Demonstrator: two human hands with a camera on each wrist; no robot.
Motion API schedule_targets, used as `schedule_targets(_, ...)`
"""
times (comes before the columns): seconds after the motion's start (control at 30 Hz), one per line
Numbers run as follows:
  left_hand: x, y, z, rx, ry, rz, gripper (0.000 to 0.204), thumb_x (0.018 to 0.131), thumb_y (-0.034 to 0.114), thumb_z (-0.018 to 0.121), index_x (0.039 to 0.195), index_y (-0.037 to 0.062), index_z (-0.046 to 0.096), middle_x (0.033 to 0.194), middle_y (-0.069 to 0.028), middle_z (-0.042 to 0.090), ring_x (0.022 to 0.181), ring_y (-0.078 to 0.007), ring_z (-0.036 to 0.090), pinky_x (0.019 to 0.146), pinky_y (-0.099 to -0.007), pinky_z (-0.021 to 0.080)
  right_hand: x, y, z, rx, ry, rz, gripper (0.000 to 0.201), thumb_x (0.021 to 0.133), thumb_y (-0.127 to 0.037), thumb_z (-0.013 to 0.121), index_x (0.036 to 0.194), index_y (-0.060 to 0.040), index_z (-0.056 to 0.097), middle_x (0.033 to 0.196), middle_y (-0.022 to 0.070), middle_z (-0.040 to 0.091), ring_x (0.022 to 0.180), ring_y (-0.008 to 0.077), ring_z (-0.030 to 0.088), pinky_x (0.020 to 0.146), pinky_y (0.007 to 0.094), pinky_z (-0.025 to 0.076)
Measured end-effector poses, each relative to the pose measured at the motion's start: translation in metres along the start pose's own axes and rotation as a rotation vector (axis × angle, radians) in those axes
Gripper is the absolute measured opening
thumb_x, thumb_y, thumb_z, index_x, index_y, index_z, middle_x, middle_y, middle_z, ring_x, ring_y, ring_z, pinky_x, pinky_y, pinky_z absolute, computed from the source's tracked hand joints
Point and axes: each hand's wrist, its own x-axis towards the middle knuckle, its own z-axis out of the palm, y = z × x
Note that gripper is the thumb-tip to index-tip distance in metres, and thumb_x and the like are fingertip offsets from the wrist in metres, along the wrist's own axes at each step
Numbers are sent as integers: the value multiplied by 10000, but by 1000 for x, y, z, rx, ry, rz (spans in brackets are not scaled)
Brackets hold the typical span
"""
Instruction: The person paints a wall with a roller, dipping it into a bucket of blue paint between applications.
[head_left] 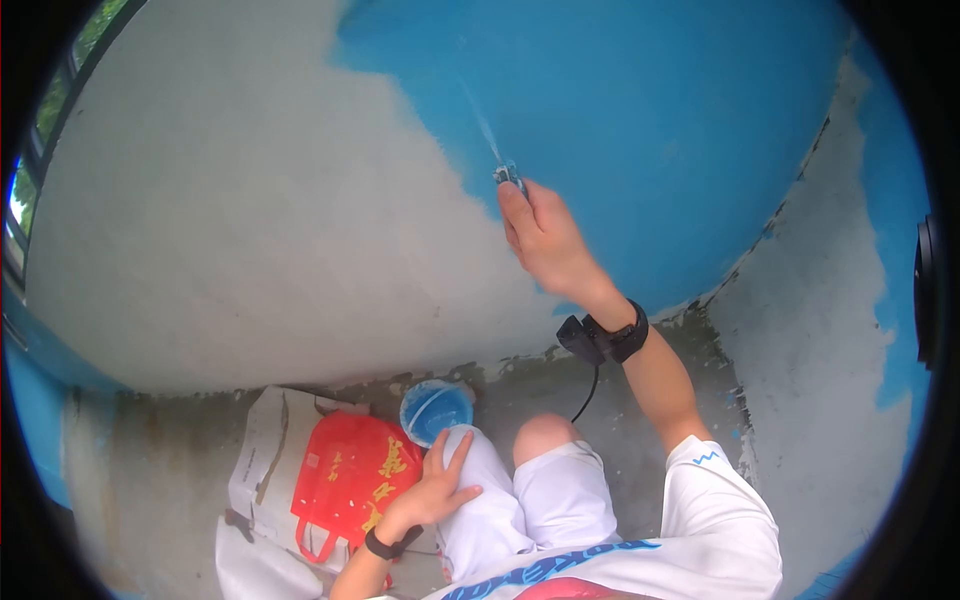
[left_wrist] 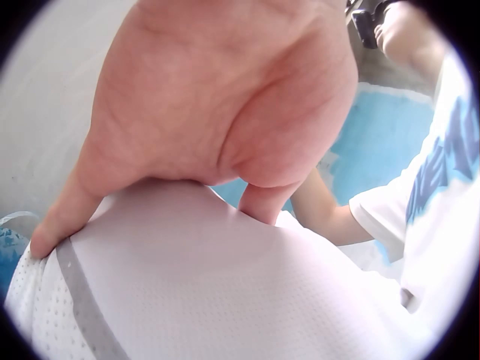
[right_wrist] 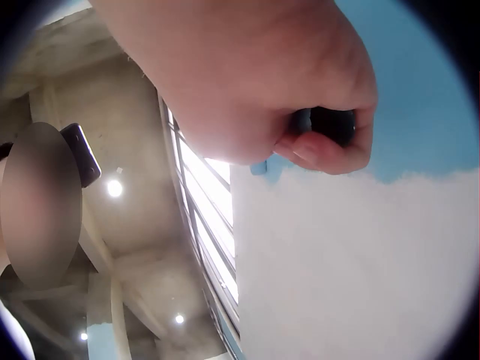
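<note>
Against the curved wall, the right hand [head_left: 550, 240] grips a small tool [head_left: 509, 176] whose far end lies on blue paint [head_left: 640, 130]; the tool's thin front part is hard to make out. In the right wrist view the fingers of the right hand [right_wrist: 277, 90] curl round a dark handle [right_wrist: 331, 126]. Spread fingers of the left hand [head_left: 432, 492] rest on the knee of the white trousers [head_left: 485, 500]. The left wrist view shows the left hand [left_wrist: 225, 90] pressing on the white cloth [left_wrist: 202, 277].
A blue-stained bucket [head_left: 437, 410] stands on the floor by the left knee. Left of it lie a red bag [head_left: 345, 470] and a white bag [head_left: 262, 450]. Unpainted grey wall [head_left: 250, 200] spans the left side; a railing [head_left: 40, 150] shows at the far left.
</note>
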Motion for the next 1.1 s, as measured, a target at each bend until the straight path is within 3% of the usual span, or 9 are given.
schedule_targets(0.17, 6, -6, -2, -3, -23, -2, 983, 962, 447, 655, 1647, 118, 31, 1621, -388, -64, 1491, -600, 96, 1221, -548, 231, -25, 46, -1, -210, 73, 49, 337, 1093, -277, 481, 922, 13, 495, 676, 41, 394, 661, 123, 341, 575, 353, 359)
schedule_targets(0.4, 6, -2, -3, 23, -38, -25, 985, 960, 435, 664, 1648, 124, 31, 1631, -369, -64, 1492, -597, 103, 1215, -538, 259, -95, 140, -25, -312, 67, 131, 304, 1086, -252, 481, 937, 13, 495, 684, 73, 409, 662, 148, 361, 589, 372, 371)
schedule_targets(0.47, 5, 4, -4, 23, -41, -35, 982, 961, 433, 664, 1648, 126, 34, 1631, -370, -65, 1491, -598, 106, 1212, -536, 269, -118, 169, -33, -327, 86, 250, 290, 1078, -251, 488, 956, 12, 500, 685, 118, 442, 642, 213, 379, 606, 396, 389)
schedule_targets(0.67, -5, 10, -3, 49, -27, -34, 982, 955, 430, 676, 1648, 133, 47, 1634, -364, -64, 1492, -593, 120, 1201, -531, 298, -178, 231, -41, -425, 171, 271, 298, 1064, -266, 504, 981, 19, 530, 717, 200, 503, 660, 384, 429, 654, 445, 431)
schedule_targets(0.8, -11, 20, 0, 79, -28, -56, 997, 950, 421, 687, 1649, 136, 35, 1645, -341, -71, 1495, -578, 137, 1199, -508, 313, -181, 235, -39, -483, 177, 301, 305, 1065, -271, 505, 987, 23, 537, 721, 203, 515, 661, 393, 446, 658, 438, 437)
schedule_targets(0.93, -19, 30, -17, 0, -31, -15, 921, 958, 413, 670, 1647, 130, 128, 1645, -349, -12, 1480, -567, 188, 1206, -516, 292, -132, 189, -35, -437, 139, 196, 333, 1070, -287, 508, 984, 33, 541, 710, 216, 502, 648, 395, 427, 632, 453, 415)
schedule_targets(1.0, -22, 28, -44, -94, -135, 81, 857, 953, 368, 695, 1629, 106, 238, 1664, -291, 134, 1464, -486, 324, 1163, -443, 377, -105, 160, -30, -459, 109, 108, 351, 1071, -299, 513, 980, 38, 545, 705, 224, 509, 640, 393, 439, 623, 461, 405)
schedule_targets(1.03, -20, 20, -59, -85, -138, 82, 857, 953, 368, 695, 1629, 106, 238, 1664, -291, 134, 1464, -486, 324, 1163, -443, 377, -92, 148, -27, -456, 118, 106, 351, 1071, -299, 513, 980, 38, 545, 705, 224, 509, 640, 393, 439, 623, 461, 405)
schedule_targets(1.1, -15, -2, -88, -246, -15, 136, 697, 943, 279, 719, 1542, 61, 435, 1569, -238, 423, 1393, -369, 488, 1074, -388, 466, -75, 136, -26, -444, 45, 31, 362, 1071, -311, 520, 974, 38, 544, 706, 222, 523, 637, 387, 453, 627, 457, 409)
